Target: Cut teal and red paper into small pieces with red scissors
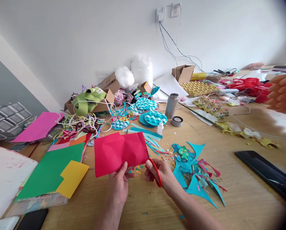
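Note:
My left hand (119,182) pinches the lower edge of a creased red paper sheet (119,151), holding it up above the wooden table (229,191). My right hand (158,174) is closed round the red handles of a pair of scissors (155,172), whose blades meet the sheet's right edge. Small coloured paper bits lie on the table just under the sheet, between the two hands.
Teal and red paper offcuts (193,172) lie right of my hands. A stack of green and yellow sheets (52,174) sits to the left. Behind are teal wave discs (154,118), a glue bottle (160,127), a steel flask (171,105), boxes and a black tablet (265,172).

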`<action>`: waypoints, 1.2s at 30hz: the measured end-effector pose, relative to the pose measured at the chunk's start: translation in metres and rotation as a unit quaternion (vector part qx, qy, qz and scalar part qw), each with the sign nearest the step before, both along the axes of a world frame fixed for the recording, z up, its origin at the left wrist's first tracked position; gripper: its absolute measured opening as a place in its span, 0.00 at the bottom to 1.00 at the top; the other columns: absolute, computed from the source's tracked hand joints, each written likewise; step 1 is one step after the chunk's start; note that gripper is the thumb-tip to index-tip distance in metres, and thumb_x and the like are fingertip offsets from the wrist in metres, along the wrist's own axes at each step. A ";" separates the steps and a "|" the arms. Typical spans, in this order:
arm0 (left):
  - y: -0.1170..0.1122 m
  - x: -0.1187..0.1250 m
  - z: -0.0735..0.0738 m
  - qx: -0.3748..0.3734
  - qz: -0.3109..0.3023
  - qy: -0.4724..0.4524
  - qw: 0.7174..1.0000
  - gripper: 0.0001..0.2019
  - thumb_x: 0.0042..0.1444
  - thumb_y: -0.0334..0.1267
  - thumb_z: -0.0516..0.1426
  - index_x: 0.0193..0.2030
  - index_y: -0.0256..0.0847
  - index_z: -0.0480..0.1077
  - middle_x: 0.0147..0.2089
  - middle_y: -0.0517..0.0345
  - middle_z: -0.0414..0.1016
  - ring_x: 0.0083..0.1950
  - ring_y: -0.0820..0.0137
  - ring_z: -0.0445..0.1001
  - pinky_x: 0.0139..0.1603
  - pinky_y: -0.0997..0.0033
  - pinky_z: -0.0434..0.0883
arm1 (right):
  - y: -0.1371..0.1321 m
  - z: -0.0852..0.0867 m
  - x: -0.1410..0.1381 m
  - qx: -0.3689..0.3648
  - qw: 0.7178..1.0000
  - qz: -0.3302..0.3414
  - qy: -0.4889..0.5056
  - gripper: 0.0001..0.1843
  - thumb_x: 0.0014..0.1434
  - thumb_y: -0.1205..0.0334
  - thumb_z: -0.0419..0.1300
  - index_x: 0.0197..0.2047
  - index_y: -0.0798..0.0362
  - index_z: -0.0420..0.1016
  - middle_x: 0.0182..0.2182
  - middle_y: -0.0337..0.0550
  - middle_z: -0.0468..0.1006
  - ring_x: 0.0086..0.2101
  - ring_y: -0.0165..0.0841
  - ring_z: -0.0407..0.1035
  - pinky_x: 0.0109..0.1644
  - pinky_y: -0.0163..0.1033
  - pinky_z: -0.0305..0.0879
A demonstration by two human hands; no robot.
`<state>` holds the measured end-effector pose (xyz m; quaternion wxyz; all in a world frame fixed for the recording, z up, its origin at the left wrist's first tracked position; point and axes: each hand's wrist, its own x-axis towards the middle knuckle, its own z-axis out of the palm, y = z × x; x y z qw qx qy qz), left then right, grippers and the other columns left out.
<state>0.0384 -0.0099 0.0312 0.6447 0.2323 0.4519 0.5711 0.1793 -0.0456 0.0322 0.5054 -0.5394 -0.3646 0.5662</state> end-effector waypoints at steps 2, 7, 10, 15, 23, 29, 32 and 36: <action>0.000 0.001 -0.001 0.003 0.001 0.001 1.000 0.18 0.36 0.31 0.66 0.36 0.37 0.68 0.31 0.59 0.77 0.26 0.68 0.76 0.18 0.75 0.71 | 0.001 -0.002 0.001 0.003 1.000 -0.003 0.007 0.23 0.47 0.43 0.61 0.24 0.56 0.64 0.16 0.37 0.72 0.17 0.27 0.67 0.19 0.29 0.58; -0.001 0.001 -0.003 0.001 0.002 0.006 1.000 0.18 0.35 0.32 0.67 0.36 0.36 0.68 0.32 0.58 0.76 0.27 0.67 0.76 0.17 0.75 0.71 | 0.002 -0.003 0.002 -0.004 1.000 -0.007 0.023 0.23 0.44 0.43 0.63 0.23 0.56 0.65 0.15 0.37 0.72 0.16 0.27 0.67 0.19 0.29 0.58; -0.001 0.001 -0.003 0.004 0.000 0.009 1.000 0.19 0.35 0.32 0.67 0.37 0.36 0.68 0.33 0.57 0.76 0.27 0.66 0.76 0.17 0.75 0.70 | 0.002 -0.003 0.003 -0.010 0.999 -0.016 0.029 0.23 0.43 0.43 0.64 0.23 0.56 0.64 0.15 0.36 0.72 0.16 0.26 0.67 0.18 0.29 0.58; -0.001 0.001 -0.002 0.006 -0.003 0.009 1.000 0.21 0.34 0.32 0.67 0.38 0.36 0.69 0.33 0.56 0.76 0.27 0.66 0.76 0.17 0.77 0.70 | 0.003 -0.005 0.003 -0.016 0.999 -0.025 0.035 0.23 0.42 0.43 0.65 0.22 0.55 0.62 0.14 0.35 0.71 0.14 0.25 0.65 0.16 0.28 0.56; -0.003 0.002 -0.002 -0.004 -0.009 0.012 1.000 0.24 0.34 0.32 0.67 0.42 0.37 0.69 0.34 0.57 0.77 0.28 0.63 0.77 0.16 0.74 0.70 | 0.003 -0.010 0.004 -0.008 0.999 -0.032 0.016 0.23 0.43 0.43 0.63 0.22 0.55 0.62 0.13 0.35 0.71 0.13 0.26 0.65 0.14 0.27 0.53; -0.003 0.002 -0.001 -0.007 -0.006 0.013 1.000 0.23 0.34 0.31 0.67 0.40 0.37 0.68 0.33 0.57 0.77 0.28 0.64 0.77 0.16 0.74 0.70 | 0.003 -0.010 0.004 -0.018 0.999 -0.036 -0.003 0.24 0.43 0.42 0.63 0.22 0.54 0.61 0.12 0.34 0.70 0.12 0.26 0.65 0.13 0.27 0.52; -0.004 0.002 -0.001 -0.007 -0.007 0.012 1.000 0.22 0.34 0.31 0.67 0.40 0.36 0.68 0.33 0.57 0.77 0.28 0.64 0.77 0.16 0.74 0.70 | 0.003 -0.009 0.004 -0.023 0.999 -0.035 -0.006 0.23 0.43 0.43 0.63 0.22 0.54 0.60 0.12 0.33 0.70 0.12 0.26 0.64 0.13 0.27 0.52; -0.004 0.002 -0.001 -0.010 -0.010 0.012 1.000 0.21 0.35 0.31 0.66 0.39 0.37 0.69 0.34 0.58 0.76 0.28 0.64 0.76 0.16 0.74 0.71 | 0.002 -0.007 0.003 -0.031 0.998 -0.044 -0.012 0.23 0.44 0.43 0.63 0.22 0.53 0.59 0.12 0.33 0.70 0.12 0.25 0.64 0.12 0.26 0.50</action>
